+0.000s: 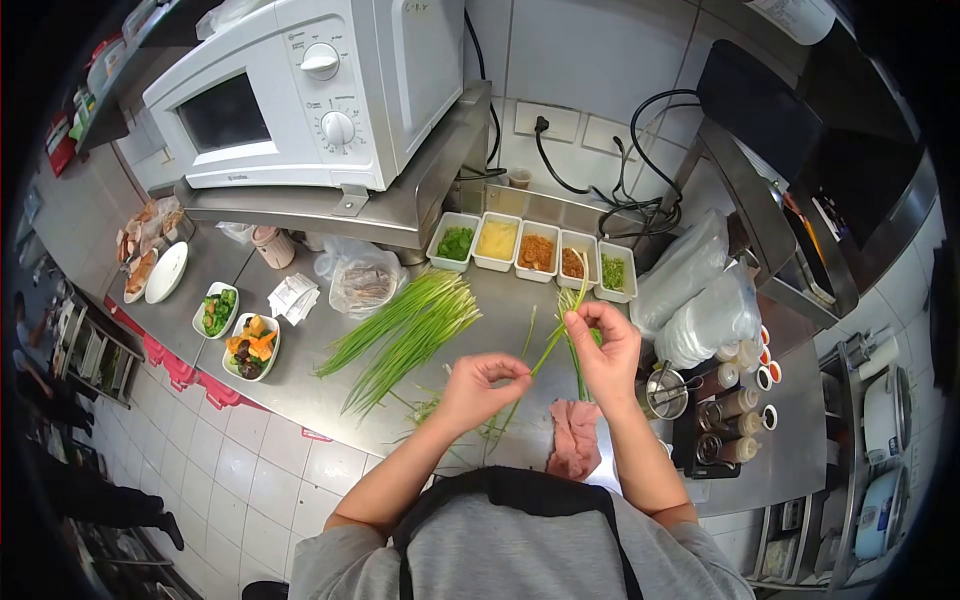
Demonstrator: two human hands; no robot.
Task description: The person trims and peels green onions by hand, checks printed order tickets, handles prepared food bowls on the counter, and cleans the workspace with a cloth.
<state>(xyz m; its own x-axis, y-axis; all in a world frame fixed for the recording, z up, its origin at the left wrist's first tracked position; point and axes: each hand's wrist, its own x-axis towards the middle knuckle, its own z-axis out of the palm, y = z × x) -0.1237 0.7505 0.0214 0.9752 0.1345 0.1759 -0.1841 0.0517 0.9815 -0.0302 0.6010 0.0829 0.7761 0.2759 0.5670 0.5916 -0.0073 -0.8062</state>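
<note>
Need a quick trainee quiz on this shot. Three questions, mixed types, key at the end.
1. Count: how many white tubs of food stand in the row at the back?
2. True or false: in the picture, the pink cloth lies to the right of the scallion pile.
3. Open: what are the left hand and right hand both pinching?

Key
1. Five.
2. True.
3. Scallion.
</note>
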